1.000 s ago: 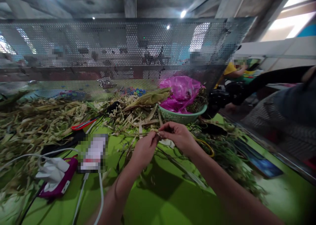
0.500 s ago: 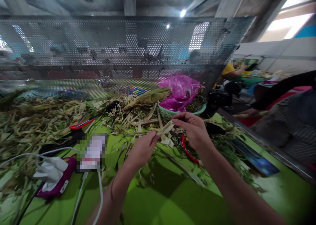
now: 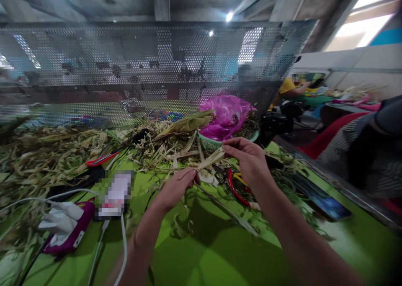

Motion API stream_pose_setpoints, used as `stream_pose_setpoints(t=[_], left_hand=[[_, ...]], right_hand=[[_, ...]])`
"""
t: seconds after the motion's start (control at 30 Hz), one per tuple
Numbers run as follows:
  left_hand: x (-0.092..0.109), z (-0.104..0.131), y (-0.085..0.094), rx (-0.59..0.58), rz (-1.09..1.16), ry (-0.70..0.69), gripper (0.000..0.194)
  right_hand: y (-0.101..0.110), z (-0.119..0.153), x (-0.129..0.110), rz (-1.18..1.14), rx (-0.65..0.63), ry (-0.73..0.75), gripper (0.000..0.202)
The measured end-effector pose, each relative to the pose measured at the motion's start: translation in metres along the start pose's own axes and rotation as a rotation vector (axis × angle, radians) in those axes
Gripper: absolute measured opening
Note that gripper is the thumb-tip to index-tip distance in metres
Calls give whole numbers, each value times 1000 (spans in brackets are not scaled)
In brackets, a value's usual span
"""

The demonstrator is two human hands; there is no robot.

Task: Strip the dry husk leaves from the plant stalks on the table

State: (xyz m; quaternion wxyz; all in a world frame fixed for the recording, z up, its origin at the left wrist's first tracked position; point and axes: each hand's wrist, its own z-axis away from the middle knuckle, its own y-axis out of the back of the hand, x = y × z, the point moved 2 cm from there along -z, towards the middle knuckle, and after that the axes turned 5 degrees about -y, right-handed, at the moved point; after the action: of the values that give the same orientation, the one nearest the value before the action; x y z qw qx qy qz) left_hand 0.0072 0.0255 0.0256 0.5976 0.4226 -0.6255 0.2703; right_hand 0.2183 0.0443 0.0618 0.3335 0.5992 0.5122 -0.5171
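Note:
A pale dry husk strip (image 3: 211, 159) stretches between my two hands above the green table (image 3: 201, 252). My left hand (image 3: 179, 186) pinches its lower left end. At its upper right end, my right hand (image 3: 246, 157) grips it between thumb and fingers. Behind the strip stands a light green basket (image 3: 210, 143) with a pink plastic bag (image 3: 224, 115) in it. Pliers with red handles (image 3: 235, 189) lie below my right hand. A long husk strand (image 3: 230, 212) runs from near my left hand toward the lower right.
Dry husks (image 3: 63, 148) are heaped at the left and back. A red cutter (image 3: 103, 157), a phone with cables (image 3: 116, 194) and a purple power strip (image 3: 70, 231) are at left. Another phone (image 3: 326, 200) lies right. A person (image 3: 290, 88) sits beyond.
My hands have moved slightly apart, and more of the husk strip shows between them. At the right edge, the nearby person's arm has shifted. The view has turned slightly.

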Motion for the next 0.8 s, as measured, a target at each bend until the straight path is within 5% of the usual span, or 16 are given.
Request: stream_pose_setpoints(t=[0.17, 0.37, 0.47, 0.6, 0.8], left_hand=[[-10, -2, 0, -38, 243, 73, 33], [-20, -10, 7, 382, 709, 0, 28], [-19, -13, 7, 465, 875, -51, 25], [-13, -12, -1, 467, 906, -59, 20], [-15, -11, -13, 355, 824, -47, 27]], right_hand=[[-2, 1, 0, -4, 3, -8, 21], [-16, 8, 0, -49, -109, -25, 35], [-33, 21, 12, 48, -259, -133, 25], [-60, 43, 29, 186, -467, -124, 28], [-75, 60, 41, 563, -387, 100, 37]])
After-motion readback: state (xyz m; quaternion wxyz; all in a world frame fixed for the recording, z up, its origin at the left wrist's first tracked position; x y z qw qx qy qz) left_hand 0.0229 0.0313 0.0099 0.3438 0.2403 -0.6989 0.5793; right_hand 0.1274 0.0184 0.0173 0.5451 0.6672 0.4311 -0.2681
